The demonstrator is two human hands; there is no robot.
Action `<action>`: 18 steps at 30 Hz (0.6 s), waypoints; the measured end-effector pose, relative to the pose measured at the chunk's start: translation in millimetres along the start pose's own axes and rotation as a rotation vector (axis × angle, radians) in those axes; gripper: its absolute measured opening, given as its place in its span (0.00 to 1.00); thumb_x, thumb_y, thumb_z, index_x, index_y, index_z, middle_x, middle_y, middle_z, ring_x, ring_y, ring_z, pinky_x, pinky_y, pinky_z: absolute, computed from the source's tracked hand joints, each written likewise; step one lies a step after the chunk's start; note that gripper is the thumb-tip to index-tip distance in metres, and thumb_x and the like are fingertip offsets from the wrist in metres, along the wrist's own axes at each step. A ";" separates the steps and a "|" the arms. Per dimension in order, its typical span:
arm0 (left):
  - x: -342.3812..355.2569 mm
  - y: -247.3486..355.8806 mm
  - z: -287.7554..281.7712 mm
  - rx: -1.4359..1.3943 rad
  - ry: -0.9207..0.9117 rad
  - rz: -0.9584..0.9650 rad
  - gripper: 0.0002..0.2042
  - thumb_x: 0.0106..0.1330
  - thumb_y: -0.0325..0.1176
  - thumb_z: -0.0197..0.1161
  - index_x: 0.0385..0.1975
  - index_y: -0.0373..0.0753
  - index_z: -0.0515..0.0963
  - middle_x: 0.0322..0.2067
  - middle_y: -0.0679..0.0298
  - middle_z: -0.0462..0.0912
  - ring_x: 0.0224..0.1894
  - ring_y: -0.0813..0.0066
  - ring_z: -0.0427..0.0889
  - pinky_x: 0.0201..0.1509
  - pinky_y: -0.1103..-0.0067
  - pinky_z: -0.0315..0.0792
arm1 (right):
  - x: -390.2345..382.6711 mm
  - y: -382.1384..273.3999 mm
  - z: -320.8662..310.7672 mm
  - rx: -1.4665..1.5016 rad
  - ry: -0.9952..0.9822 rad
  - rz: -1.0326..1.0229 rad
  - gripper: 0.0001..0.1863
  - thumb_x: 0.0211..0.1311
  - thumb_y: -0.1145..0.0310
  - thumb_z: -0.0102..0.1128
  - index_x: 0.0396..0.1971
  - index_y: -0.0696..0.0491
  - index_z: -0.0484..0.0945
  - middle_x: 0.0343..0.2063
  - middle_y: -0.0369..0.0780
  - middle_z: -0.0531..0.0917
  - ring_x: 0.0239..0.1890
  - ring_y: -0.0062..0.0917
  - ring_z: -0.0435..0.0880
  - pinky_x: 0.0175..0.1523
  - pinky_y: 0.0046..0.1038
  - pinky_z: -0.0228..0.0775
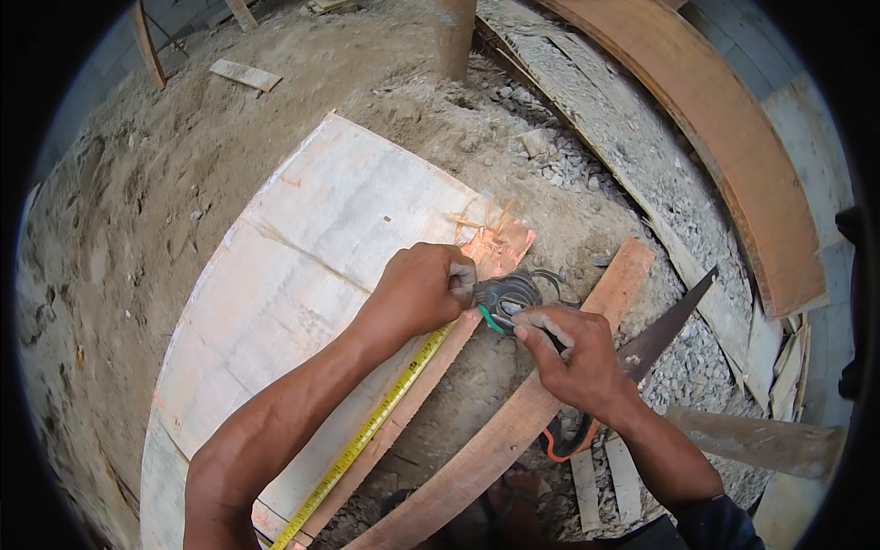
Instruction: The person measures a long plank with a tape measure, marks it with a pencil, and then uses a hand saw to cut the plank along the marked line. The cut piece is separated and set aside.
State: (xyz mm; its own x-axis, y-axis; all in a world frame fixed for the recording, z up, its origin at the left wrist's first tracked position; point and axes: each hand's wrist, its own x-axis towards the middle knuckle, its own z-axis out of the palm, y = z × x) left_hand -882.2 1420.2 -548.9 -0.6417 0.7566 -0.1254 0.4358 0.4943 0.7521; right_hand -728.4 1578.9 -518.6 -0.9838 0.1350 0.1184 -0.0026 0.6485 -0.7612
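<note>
A black tape measure (507,295) with a green edge sits at the splintered end of a pale wooden panel. Its yellow blade (376,417) runs down along the panel's near edge to the lower left. My left hand (424,286) is closed at the left side of the case, its fingertips against it where the blade comes out. From the right, my right hand (577,348) pinches the case's near edge between thumb and curled fingers. The wide panel (302,229), whitish with a curved far side, lies under my left forearm. Beneath my right hand is a narrow curved plank (500,422).
A handsaw (669,321) with a black and orange handle lies across gravel on the right. A large curved brown board (733,137) rests at upper right. A post (454,41) stands at the top. Rough sand (119,229) surrounds the panel, with an offcut (246,74) farther off.
</note>
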 end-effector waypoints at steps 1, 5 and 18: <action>-0.6 0.7 -0.3 -0.021 0.016 -0.030 0.03 0.49 0.24 0.63 0.23 0.35 0.79 0.22 0.59 0.80 0.23 0.71 0.77 0.31 0.75 0.70 | -0.2 0.2 -0.3 0.037 0.016 0.000 0.08 0.59 0.73 0.59 0.36 0.59 0.81 0.30 0.49 0.83 0.33 0.43 0.83 0.38 0.33 0.75; -2.2 3.2 -2.1 -0.008 0.003 -0.046 0.04 0.49 0.23 0.64 0.24 0.33 0.78 0.22 0.59 0.79 0.24 0.74 0.76 0.31 0.76 0.70 | -2.5 -1.4 -0.7 0.127 0.085 0.014 0.08 0.59 0.76 0.58 0.38 0.59 0.80 0.31 0.47 0.82 0.34 0.42 0.83 0.38 0.33 0.75; -3.2 -9.4 4.1 0.001 0.093 0.130 0.05 0.48 0.23 0.62 0.26 0.35 0.78 0.28 0.56 0.80 0.31 0.56 0.79 0.36 0.69 0.72 | 24.6 -10.8 33.8 -0.614 -0.066 -0.292 0.06 0.52 0.70 0.64 0.28 0.56 0.79 0.27 0.40 0.74 0.31 0.33 0.74 0.30 0.34 0.67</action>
State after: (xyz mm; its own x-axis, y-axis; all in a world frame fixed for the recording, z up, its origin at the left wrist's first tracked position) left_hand -881.7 1414.9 -558.2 -0.6356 0.7713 0.0333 0.5195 0.3954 0.7575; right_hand -758.6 1549.8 -528.9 -0.9672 -0.1432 0.2100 -0.1862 0.9615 -0.2019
